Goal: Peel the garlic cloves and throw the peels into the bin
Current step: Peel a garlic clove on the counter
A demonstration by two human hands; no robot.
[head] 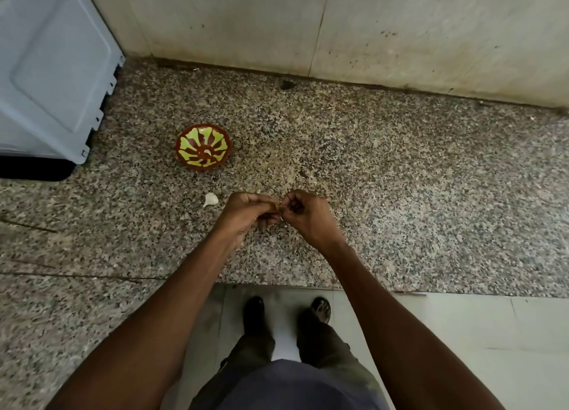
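Observation:
My left hand (246, 211) and my right hand (303, 215) meet fingertip to fingertip over the speckled granite counter (400, 194). Both have curled fingers pinching a small garlic clove (281, 213), of which only a pale sliver shows between them. A second, unpeeled white garlic clove (211, 199) lies on the counter just left of my left hand. Behind it stands a small red-brown bowl with a yellow-green pattern (203, 147); a small pale piece lies inside it. No bin is in view.
A grey appliance (52, 70) stands on the counter at the far left. A stained tiled wall (338, 24) closes off the back. The counter's front edge runs just below my hands, with the tiled floor (462, 332) and my feet beneath.

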